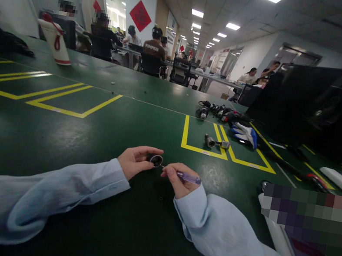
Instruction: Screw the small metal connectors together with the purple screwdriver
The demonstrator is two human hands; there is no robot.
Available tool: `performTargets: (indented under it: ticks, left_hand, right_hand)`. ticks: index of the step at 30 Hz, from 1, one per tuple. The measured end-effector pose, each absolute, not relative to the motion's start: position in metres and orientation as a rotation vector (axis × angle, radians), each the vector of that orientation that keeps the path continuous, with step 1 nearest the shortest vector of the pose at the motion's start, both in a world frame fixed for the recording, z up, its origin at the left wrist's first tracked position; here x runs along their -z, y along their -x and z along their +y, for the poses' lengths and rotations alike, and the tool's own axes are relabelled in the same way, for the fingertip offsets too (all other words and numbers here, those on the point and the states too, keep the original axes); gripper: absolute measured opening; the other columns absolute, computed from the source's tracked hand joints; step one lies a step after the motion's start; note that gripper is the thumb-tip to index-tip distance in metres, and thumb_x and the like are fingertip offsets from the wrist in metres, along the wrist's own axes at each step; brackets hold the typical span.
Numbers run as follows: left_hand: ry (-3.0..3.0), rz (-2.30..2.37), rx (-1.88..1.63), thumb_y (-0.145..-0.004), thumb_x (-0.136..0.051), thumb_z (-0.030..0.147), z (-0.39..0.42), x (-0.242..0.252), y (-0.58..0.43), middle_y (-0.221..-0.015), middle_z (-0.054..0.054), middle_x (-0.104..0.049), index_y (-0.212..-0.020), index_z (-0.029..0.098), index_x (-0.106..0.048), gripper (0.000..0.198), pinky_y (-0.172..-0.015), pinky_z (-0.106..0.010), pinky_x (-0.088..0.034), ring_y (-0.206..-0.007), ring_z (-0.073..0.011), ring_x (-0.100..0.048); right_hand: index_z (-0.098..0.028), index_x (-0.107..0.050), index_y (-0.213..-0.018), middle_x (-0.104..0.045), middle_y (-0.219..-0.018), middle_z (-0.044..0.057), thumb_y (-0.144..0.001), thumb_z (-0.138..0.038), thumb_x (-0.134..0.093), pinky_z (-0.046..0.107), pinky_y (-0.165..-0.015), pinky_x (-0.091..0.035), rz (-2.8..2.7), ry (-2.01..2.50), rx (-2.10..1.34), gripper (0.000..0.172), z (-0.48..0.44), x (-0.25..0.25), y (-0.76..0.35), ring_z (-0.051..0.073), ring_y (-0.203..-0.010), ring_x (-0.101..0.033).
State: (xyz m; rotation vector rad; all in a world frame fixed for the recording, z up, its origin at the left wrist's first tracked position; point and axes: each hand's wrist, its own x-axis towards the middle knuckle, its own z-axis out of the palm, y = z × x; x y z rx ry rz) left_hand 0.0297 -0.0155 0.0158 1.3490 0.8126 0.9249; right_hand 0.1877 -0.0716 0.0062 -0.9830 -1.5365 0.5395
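Note:
My left hand [133,161] is closed around a small black round part [155,159] with a shiny rim, held just above the green table [89,140]. My right hand [177,180] is closed on a purple-handled screwdriver [188,177], and its thin tip points left at the black part. Both hands sit close together at the middle of the table, with pale blue sleeves running back toward me.
A metal cylindrical part [215,142] lies inside a yellow-taped box. Behind it lie several dark parts [215,110] and a blue-white glove [244,134]. Black cases [320,106] stand at right. A white cup [55,41] stands far left. Seated people work at back tables.

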Motion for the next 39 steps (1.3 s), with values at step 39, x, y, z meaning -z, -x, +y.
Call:
performTargets:
  ticks: [39]
  left_hand:
    - [-1.235,0.941,-1.032,-0.048,-0.064,0.009,-0.024,-0.029,-0.045,-0.081,-0.006,-0.068,-0.065,0.010,-0.060,0.017,-0.077,-0.037,-0.051,-0.073,-0.0201,-0.065]
  right_hand:
    - [-0.016,-0.059,-0.069,-0.063,-0.063,0.005,-0.079,-0.018,-0.045,0.026,-0.060,-0.045,-1.841,0.919,-0.145,0.017,-0.083,-0.021,-0.182,0.013,-0.059,-0.056]
